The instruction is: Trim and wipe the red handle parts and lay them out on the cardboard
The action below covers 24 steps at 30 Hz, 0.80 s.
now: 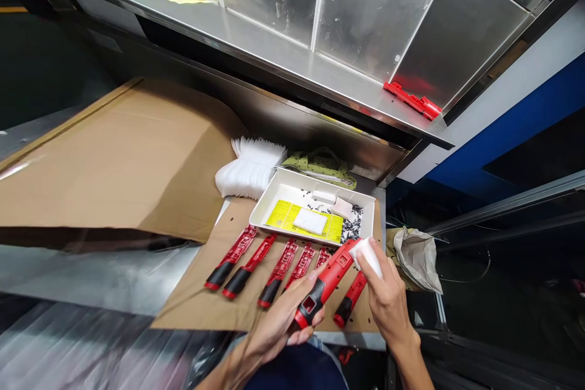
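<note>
My left hand (278, 320) is closed around a red and black tool housing (325, 282), held tilted above the cardboard sheet (201, 298). My right hand (388, 295) pinches a small white piece (368, 254) against the housing's upper end. Several more red and black housing halves (249, 263) lie side by side on the cardboard in a row, and another one (350, 300) lies just under my right hand. Behind them stands a white tray (274, 201) with a yellow sheet, white pads and small dark parts.
A stack of white foam sheets (251, 167) lies left of the tray. A large folded cardboard box (109, 158) covers the left side. A steel shelf (283, 42) overhangs, with a red part (414, 100) on its edge. A crumpled grey bag (418, 256) hangs at right.
</note>
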Available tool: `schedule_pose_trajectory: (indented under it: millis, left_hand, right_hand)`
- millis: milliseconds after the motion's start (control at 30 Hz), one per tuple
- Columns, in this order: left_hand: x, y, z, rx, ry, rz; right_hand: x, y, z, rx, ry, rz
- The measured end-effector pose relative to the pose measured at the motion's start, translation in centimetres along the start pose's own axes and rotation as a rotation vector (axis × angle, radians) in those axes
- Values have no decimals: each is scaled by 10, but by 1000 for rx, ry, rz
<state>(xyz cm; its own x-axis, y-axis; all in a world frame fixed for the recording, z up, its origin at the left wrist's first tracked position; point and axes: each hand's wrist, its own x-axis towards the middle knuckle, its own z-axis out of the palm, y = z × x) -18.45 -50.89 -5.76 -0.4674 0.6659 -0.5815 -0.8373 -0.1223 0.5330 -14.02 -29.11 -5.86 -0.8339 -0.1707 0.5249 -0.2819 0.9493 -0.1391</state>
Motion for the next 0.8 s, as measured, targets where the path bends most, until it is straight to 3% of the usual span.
schedule_pose_trajectory:
  millis: [167,300,400,600,800]
  left_hand:
    - [-2,-5,3,81,-49,-30]
    - [-9,4,4,9,-22,-30]
    - [-13,11,2,-47,-53,-57]
    - [-18,17,-6,-153,-117,-110]
    - [-15,22,-10,-217,-206,-133]
  right_hand:
    - [12,15,-16,-1,-54,72]
    - [11,30,-32,140,158,211]
    - [2,42,-29,181,240,341]
    - [-9,66,19,190,107,418]
    - [29,66,90,148,-64,316]
